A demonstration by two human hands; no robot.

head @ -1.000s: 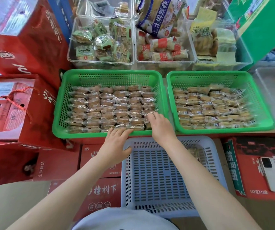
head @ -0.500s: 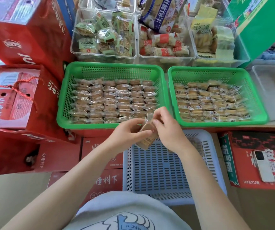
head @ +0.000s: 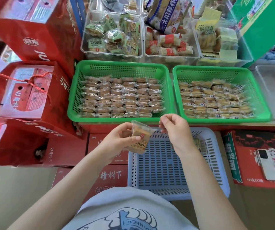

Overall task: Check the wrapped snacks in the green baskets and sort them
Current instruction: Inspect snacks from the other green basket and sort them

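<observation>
Red cartons (head: 34,90) and clear tubs of packaged snacks (head: 112,35) crowd round the left green basket (head: 120,70), which is filled with neat rows of wrapped snacks (head: 122,97), and a second green basket (head: 219,72) just to its right holds a looser layer of the same. Just in front of the left green basket's near rim, above a pale slotted basket (head: 166,171), the left hand (head: 118,140) grips one wrapped snack (head: 140,136) with curled fingers and thumb, while the right hand (head: 175,128) pinches that wrapper's right end.
</observation>
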